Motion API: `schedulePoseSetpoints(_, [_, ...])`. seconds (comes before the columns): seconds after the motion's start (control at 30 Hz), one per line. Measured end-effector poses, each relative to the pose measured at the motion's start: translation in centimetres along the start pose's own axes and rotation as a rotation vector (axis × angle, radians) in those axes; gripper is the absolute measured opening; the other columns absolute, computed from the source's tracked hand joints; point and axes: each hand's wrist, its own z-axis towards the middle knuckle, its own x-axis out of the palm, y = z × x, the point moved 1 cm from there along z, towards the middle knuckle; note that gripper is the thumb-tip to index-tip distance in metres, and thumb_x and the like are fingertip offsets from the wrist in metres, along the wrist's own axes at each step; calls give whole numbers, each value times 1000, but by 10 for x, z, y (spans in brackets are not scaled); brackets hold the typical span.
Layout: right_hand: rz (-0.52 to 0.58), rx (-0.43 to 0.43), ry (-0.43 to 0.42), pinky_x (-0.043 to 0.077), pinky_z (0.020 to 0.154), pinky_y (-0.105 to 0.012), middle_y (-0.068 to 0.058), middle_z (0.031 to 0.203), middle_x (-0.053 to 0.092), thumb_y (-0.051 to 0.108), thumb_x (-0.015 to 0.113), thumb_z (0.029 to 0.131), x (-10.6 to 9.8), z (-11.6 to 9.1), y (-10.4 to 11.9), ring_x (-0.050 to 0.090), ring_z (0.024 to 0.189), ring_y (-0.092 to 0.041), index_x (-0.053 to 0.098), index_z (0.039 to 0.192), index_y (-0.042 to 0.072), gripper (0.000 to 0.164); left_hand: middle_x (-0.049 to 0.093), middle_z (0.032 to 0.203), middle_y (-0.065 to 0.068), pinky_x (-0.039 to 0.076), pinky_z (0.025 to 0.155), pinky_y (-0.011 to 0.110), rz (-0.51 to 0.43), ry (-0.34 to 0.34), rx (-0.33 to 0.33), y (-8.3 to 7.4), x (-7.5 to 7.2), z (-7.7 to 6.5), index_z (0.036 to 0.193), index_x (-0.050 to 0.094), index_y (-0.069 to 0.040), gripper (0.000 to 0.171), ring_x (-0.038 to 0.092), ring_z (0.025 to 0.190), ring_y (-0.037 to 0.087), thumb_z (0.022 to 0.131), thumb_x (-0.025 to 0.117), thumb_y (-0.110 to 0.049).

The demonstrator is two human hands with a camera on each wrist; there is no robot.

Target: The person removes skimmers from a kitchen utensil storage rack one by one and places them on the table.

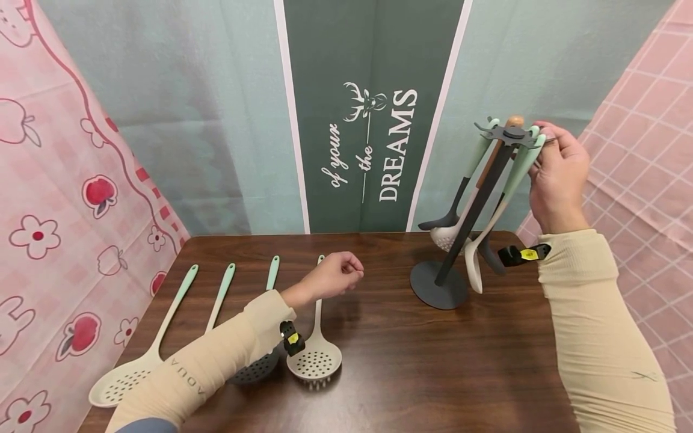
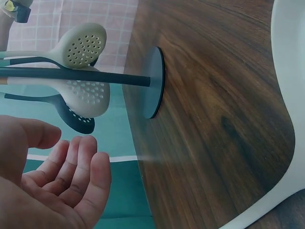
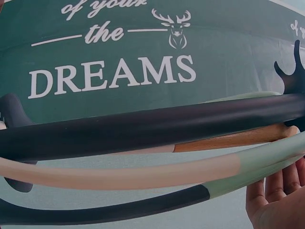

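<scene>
At the notched crown of a dark utensil rack (image 1: pixel 476 210), a mint-handled dark utensil (image 3: pixel 190 196) slants downward, its handle's top at the fingers of your right hand (image 1: pixel 560 168). Just beside it, before you, hangs a cream perforated spoon (image 1: pixel 473 270), also mint-handled. A white wooden-handled spoon (image 1: pixel 445 239), its bowl pierced, and a second dark utensil (image 1: pixel 435 224), green at the grip, hang on the far side. The slim-poled rack stands on its round base on the table (image 1: pixel 390 337).
</scene>
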Motion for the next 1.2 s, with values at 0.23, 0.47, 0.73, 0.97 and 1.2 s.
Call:
schedulePoseSetpoints(0.23, [8,-54,-14,55,54,-25,-13,86,65,1,70,95,0,0,-2,64,62,-16,66,101,-12,15,64,80,7,51,57,25,-3,-27,35,-14,6,7,101,64,-4,4,57,61,14,99,65,-8])
schedulePoseSetpoints(0.47, [7,-97,-39,48,49,-20,-14,83,63,-1,69,94,1,-2,-5,56,57,-13,66,99,-13,13,65,80,6,51,58,24,-17,5,71,-31,17,16,101,65,-5,4,61,64,18,99,65,-9])
schedulePoseSetpoints(0.73, [-30,-134,-66,33,43,-16,-12,79,62,-2,69,95,3,-2,-6,43,49,-11,65,99,-13,13,63,78,2,49,57,23,6,21,79,-43,23,21,101,64,-8,4,61,67,17,101,64,-12])
schedulePoseSetpoints(0.97, [-36,-137,-67,29,42,-16,-12,78,61,-1,68,95,3,-2,-6,40,47,-11,66,99,-12,12,65,80,0,49,60,23,25,-2,132,-61,32,34,100,66,-9,5,63,71,12,101,64,-14])
schedulePoseSetpoints(1.2, [-16,-129,-56,39,45,-17,-13,80,62,-1,69,94,1,-2,-6,49,51,-13,65,101,-12,14,67,90,-1,49,72,17,49,-49,255,-91,48,59,104,67,-8,7,61,80,6,101,65,-15])
